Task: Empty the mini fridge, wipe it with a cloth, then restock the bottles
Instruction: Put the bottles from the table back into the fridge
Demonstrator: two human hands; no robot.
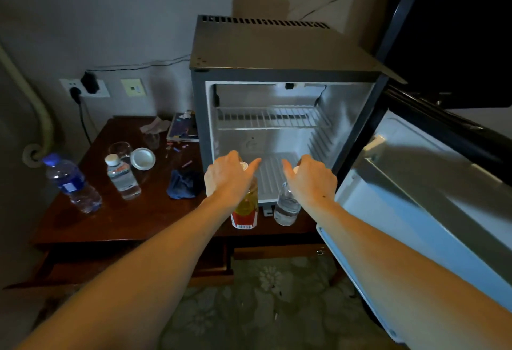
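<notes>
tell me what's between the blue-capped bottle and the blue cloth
Head view: a white-capped clear bottle stands on the table between the blue-capped bottle and the blue cloth.

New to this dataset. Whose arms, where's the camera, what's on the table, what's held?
No robot: these are a person's bare arms, filmed by one wide-angle camera worn on the head, looking down. The mini fridge stands open and empty on a wooden table, its door swung right. The left hand grips the top of a red-label bottle, the right hand a clear bottle, both before the fridge. Further left are a blue-capped bottle, a white-capped bottle, a dark blue cloth, a glass and a white lid.
</notes>
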